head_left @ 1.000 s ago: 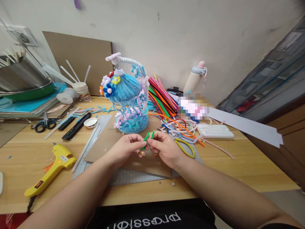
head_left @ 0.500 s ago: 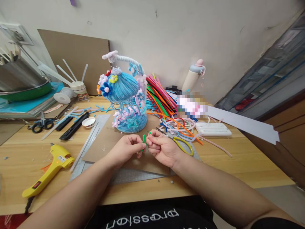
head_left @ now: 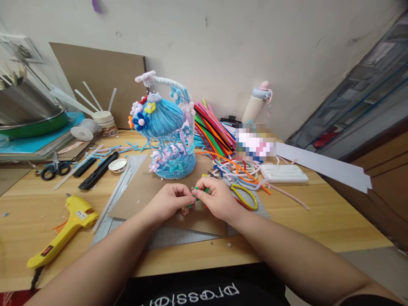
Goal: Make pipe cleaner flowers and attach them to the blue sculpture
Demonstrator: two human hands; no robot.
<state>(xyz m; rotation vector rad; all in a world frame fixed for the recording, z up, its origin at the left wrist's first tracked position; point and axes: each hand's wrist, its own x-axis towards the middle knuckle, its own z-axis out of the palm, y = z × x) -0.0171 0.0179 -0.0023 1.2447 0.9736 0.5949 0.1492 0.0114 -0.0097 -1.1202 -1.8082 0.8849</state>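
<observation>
Head view: both bare hands are engaged close together in front of the person. The left hand (head_left: 172,202) grasps a short green fuzzy pipe-cleaner stem (head_left: 206,190) between thumb and forefinger. The right hand (head_left: 216,197) pinches the same green work from its own side, thumb nearly against the left fingertips. Neither hand is released. The fingers hide most of the green; from where I stand I cannot tell whether it is one piece or two.

The work is held above a flat brown cardboard sheet (head_left: 130,202), which lies on a grey gridded cutting mat (head_left: 178,240). Directly beyond stands a blue domed ornament of fuzzy stems, dotted with coloured flowers (head_left: 167,117). A tool with a yellow looped handle (head_left: 250,193) lies just beside the right hand, partly covered by it. A yellow plastic glue gun (head_left: 75,216) rests well apart, at the left.

Finding: the step in hand appears to be bending or twisting the green by fingertip. In my judgement, the next move calls for a firm left pinch while the right turns the free end. Risk noted: a slack grip could let the bend spring out.
</observation>
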